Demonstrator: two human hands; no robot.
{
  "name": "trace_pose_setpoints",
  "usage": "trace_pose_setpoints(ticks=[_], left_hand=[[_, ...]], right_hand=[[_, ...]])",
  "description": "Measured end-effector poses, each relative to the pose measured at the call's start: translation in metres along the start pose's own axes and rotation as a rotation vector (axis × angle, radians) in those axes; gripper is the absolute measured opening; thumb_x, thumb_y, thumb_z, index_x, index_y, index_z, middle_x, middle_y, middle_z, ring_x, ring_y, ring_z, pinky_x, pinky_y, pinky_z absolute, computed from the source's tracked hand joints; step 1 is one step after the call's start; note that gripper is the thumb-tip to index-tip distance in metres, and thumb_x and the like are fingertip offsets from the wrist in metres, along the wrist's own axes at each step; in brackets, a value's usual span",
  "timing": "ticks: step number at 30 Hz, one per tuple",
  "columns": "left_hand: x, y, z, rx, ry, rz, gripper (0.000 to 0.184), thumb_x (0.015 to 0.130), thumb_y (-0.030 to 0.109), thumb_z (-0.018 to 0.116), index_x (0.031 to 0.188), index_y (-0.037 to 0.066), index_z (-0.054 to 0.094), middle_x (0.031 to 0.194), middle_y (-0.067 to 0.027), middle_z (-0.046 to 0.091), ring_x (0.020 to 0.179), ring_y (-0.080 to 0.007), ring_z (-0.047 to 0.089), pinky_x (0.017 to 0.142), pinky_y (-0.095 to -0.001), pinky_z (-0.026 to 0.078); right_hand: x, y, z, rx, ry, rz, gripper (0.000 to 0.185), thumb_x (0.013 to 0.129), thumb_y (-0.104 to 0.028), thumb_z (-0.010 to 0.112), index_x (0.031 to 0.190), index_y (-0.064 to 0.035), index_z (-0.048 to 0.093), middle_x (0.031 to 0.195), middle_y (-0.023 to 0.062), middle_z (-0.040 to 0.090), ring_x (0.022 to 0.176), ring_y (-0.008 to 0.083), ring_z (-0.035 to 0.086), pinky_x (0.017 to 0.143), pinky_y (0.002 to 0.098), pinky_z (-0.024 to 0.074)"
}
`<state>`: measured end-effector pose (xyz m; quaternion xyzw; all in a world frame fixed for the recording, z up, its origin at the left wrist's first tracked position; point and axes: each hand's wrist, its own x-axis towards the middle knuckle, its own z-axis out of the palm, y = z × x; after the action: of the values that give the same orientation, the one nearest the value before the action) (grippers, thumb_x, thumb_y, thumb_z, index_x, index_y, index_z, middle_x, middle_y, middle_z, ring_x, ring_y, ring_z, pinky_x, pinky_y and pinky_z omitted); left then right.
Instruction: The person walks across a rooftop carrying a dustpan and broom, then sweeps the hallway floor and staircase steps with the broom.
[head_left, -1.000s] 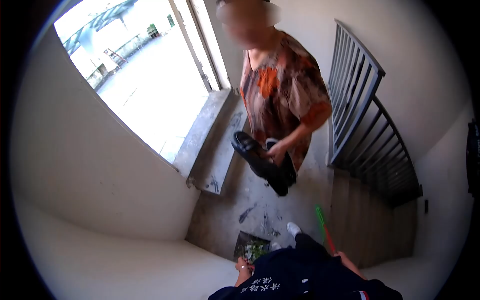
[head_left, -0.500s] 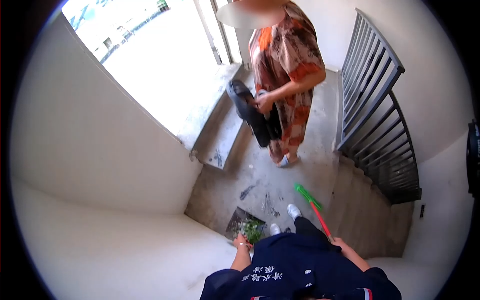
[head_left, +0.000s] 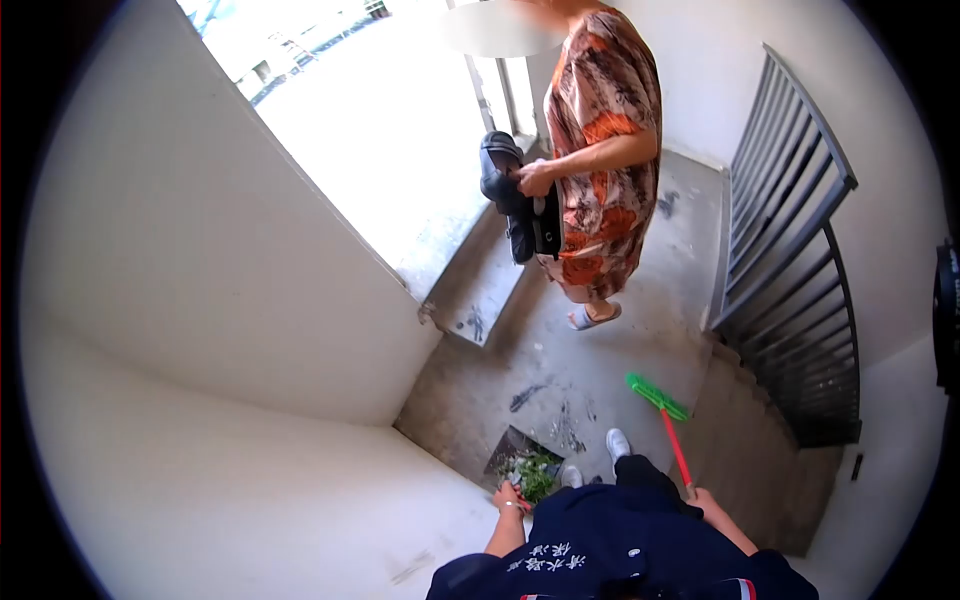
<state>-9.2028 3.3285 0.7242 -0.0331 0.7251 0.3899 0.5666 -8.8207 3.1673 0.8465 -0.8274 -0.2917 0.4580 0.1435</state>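
My right hand (head_left: 705, 505) is closed around the red handle of a broom (head_left: 678, 450). Its green bristle head (head_left: 657, 397) is over the landing floor, close to the top of the stairs. Low on the left, my left hand (head_left: 510, 497) has its fingers curled at the near edge of a dark dustpan (head_left: 517, 441), apparently gripping it; the handle is mostly hidden. Green leafy plant bits (head_left: 535, 474) and pale scraps fill the pan. My white shoes (head_left: 618, 442) stand between dustpan and broom.
Ahead, another person in a patterned orange-brown dress (head_left: 605, 190) carries black shoes (head_left: 505, 185) near the bright doorway. A concrete step (head_left: 480, 300) lies below it. Stairs (head_left: 745, 450) go down at right beside a grey metal railing (head_left: 790, 250). Dark smears (head_left: 530, 395) mark the floor.
The camera view has shifted, moving the scene rightward. The other person has turned and stepped, with the black shoes held more upright. The broom head has turned more crosswise. Both my hands keep their hold.
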Motion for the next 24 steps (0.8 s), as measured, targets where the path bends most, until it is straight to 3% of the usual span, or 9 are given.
trace_pose_setpoints(ticks=[3, 5, 10, 18, 20, 24], left_hand=[[0.001, -0.006, -0.002, -0.102, -0.045, -0.031, 0.014, 0.066, 0.016, 0.046, 0.064, 0.003, 0.046, 0.05, -0.0059, 0.047, 0.033, -0.0125, 0.038, 0.03, -0.0251, 0.032], [-0.016, 0.003, 0.003, -0.119, 0.045, -0.033, 0.014, 0.066, 0.017, 0.047, 0.064, 0.003, 0.046, 0.05, -0.0062, 0.047, 0.033, -0.0125, 0.038, 0.03, -0.0246, 0.032], [-0.03, -0.006, 0.005, -0.212, 0.189, -0.048, 0.015, 0.067, 0.017, 0.048, 0.067, 0.002, 0.043, 0.051, -0.007, 0.047, 0.033, -0.0138, 0.037, 0.029, -0.0245, 0.029], [-0.078, -0.06, 0.054, -0.376, 0.393, 0.049, 0.012, 0.064, 0.015, 0.047, 0.061, 0.005, 0.041, 0.045, -0.006, 0.042, 0.029, -0.0143, 0.034, 0.026, -0.0257, 0.027], [-0.096, -0.063, 0.059, -0.44, 0.483, 0.052, 0.017, 0.065, 0.017, 0.044, 0.054, 0.005, 0.039, 0.04, -0.0051, 0.037, 0.027, -0.015, 0.033, 0.025, -0.0266, 0.026], [-0.137, -0.077, 0.062, -0.448, 0.571, 0.035, 0.016, 0.066, 0.016, 0.043, 0.055, 0.005, 0.039, 0.041, -0.0048, 0.037, 0.028, -0.0143, 0.033, 0.026, -0.0261, 0.027]], right_hand=[[0.012, -0.023, -0.015, 0.011, -0.048, -0.017, 0.029, 0.059, -0.012, 0.052, 0.084, 0.0034, 0.05, 0.066, 0.0117, 0.052, 0.063, 0.0197, 0.051, 0.057, 0.0313, 0.0399], [0.036, -0.031, -0.022, -0.056, -0.101, 0.049, 0.029, 0.058, -0.011, 0.052, 0.083, 0.0045, 0.05, 0.066, 0.0113, 0.052, 0.063, 0.0204, 0.051, 0.057, 0.0319, 0.0397], [0.074, -0.09, -0.045, -0.104, -0.215, -0.019, 0.024, 0.062, -0.01, 0.05, 0.081, 0.0044, 0.051, 0.063, 0.0081, 0.051, 0.049, 0.0151, 0.049, 0.044, 0.0285, 0.0396], [0.196, -0.13, -0.121, -0.398, -0.457, -0.229, 0.022, 0.064, -0.013, 0.049, 0.08, 0.0023, 0.048, 0.058, 0.0095, 0.051, 0.047, 0.0164, 0.051, 0.042, 0.0289, 0.0413], [0.215, -0.152, -0.139, -0.466, -0.499, -0.248, 0.021, 0.064, -0.013, 0.049, 0.08, 0.0012, 0.048, 0.058, 0.0091, 0.051, 0.047, 0.0164, 0.051, 0.042, 0.0288, 0.0413], [0.251, -0.181, -0.151, -0.793, -0.575, -0.213, 0.019, 0.064, -0.016, 0.049, 0.077, -0.0015, 0.048, 0.057, 0.0096, 0.052, 0.046, 0.0182, 0.052, 0.043, 0.0308, 0.0421]])
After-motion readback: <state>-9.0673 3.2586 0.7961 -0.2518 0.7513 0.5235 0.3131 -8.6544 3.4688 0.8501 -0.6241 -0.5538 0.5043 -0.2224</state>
